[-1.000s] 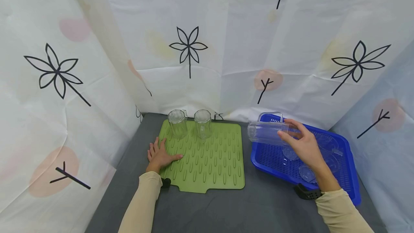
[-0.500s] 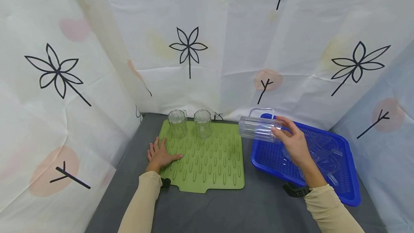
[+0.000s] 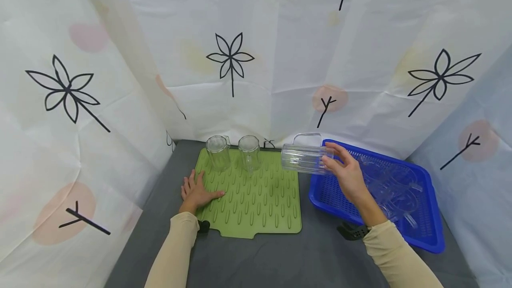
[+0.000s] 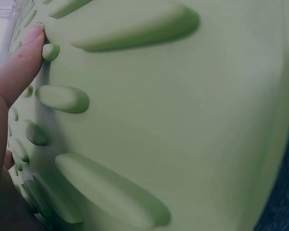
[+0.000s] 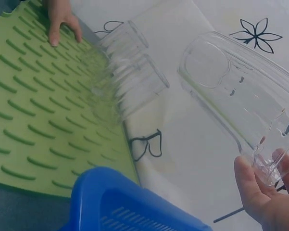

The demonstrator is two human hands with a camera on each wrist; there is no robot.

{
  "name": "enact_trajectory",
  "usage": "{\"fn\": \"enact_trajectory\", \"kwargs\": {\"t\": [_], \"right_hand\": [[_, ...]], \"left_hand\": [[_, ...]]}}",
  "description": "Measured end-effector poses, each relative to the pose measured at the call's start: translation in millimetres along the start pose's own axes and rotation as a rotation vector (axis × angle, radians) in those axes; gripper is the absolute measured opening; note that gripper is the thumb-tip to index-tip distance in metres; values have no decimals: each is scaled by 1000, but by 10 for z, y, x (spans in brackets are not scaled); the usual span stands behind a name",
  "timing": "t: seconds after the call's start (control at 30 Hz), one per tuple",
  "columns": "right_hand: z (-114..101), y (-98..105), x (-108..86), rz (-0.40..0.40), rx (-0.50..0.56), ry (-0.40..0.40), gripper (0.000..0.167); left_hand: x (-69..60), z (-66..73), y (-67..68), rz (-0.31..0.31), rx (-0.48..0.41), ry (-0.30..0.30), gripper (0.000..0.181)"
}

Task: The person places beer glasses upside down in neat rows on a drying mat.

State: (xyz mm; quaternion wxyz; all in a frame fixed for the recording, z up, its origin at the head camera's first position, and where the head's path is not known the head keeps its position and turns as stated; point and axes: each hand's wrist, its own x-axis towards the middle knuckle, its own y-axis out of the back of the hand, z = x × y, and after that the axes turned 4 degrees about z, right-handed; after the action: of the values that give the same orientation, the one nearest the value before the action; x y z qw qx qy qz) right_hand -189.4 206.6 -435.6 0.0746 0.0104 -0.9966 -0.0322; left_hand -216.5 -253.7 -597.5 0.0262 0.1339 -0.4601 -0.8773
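Observation:
My right hand pinches a clear mug near one end. The mug lies sideways in the air, its handle pointing up, over the gap between mat and basket. In the right wrist view the fingers and thumb grip the end of the mug. My left hand rests with spread fingers on the left edge of a green ribbed drying mat. Two clear mugs, a left one and a right one, stand upright at the mat's back.
A blue plastic basket sits to the right, holding several clear glass pieces that overlap. Dark grey cloth covers the table. A patterned white curtain hangs close behind and on both sides.
My right hand has carried the mug leftward, from over the basket toward the mat's back right corner. My left hand has stayed in place on the mat.

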Motion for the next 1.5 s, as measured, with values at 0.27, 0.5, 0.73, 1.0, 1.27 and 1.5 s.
{"fn": "enact_trajectory", "kwargs": {"t": [0.27,0.5,0.73,1.0,1.27,1.5], "right_hand": [[46,-185,91,-33,10,-22,56],[64,-381,172,-52,63,-5,53],[78,-453,203,-62,113,8,53],[99,-510,233,-63,121,-2,53],[150,-560,235,-52,144,-18,52],[170,-577,182,-66,137,-35,54]], "left_hand": [[-7,6,48,3,-19,-4,125],[-26,-15,119,6,-26,-12,124],[-22,13,147,-3,-35,-22,120],[9,148,358,75,-83,-45,121],[-129,516,810,157,-142,-202,107],[-364,942,960,182,-258,-309,100]]}}
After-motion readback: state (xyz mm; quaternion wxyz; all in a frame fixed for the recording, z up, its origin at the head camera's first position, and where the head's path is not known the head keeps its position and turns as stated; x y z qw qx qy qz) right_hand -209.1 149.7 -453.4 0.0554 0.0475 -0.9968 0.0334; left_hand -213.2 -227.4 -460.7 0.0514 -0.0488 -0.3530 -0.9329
